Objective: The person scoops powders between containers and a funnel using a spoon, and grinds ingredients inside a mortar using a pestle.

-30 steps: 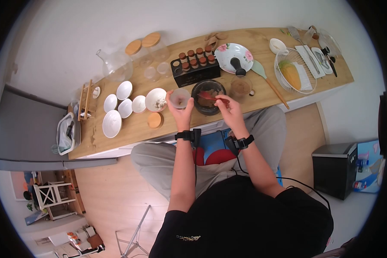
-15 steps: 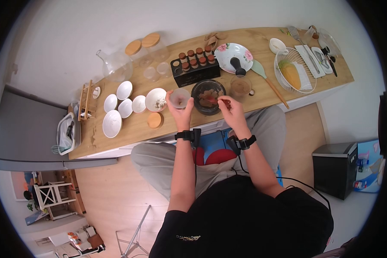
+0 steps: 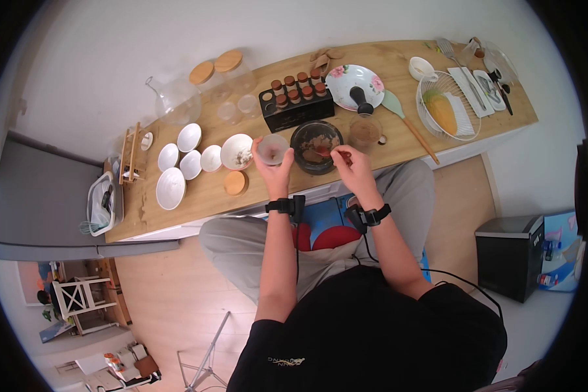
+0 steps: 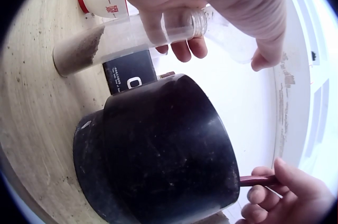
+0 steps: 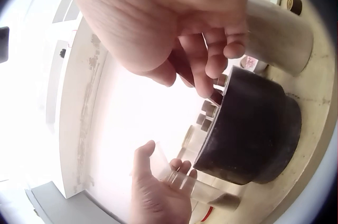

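Note:
My left hand (image 3: 277, 172) holds a clear bottle (image 4: 90, 50) with brown powder in its lower part. A translucent funnel (image 3: 272, 149) sits at the bottle's threaded mouth, thumb beside its rim. In the left wrist view the bottle stands beside a black mortar (image 4: 169, 145). To the right, my right hand (image 3: 354, 171) pinches the handle of a reddish-brown spoon (image 4: 256, 180). The spoon's head dips into the mortar, among brown powder (image 3: 317, 144); the mortar wall hides it in both wrist views.
Behind the mortar stands a black rack (image 3: 297, 117) of capped bottles. A glass mug (image 3: 366, 130) of brown powder is close on the right, with a flowered plate (image 3: 343, 78) and a spatula (image 3: 418, 134) beyond. White bowls (image 3: 189, 137) and a wooden lid (image 3: 236, 183) lie left.
The spoon's head has moved right and lower inside the mortar, and my right hand has shifted slightly right. My left hand keeps the bottle and funnel in the same place.

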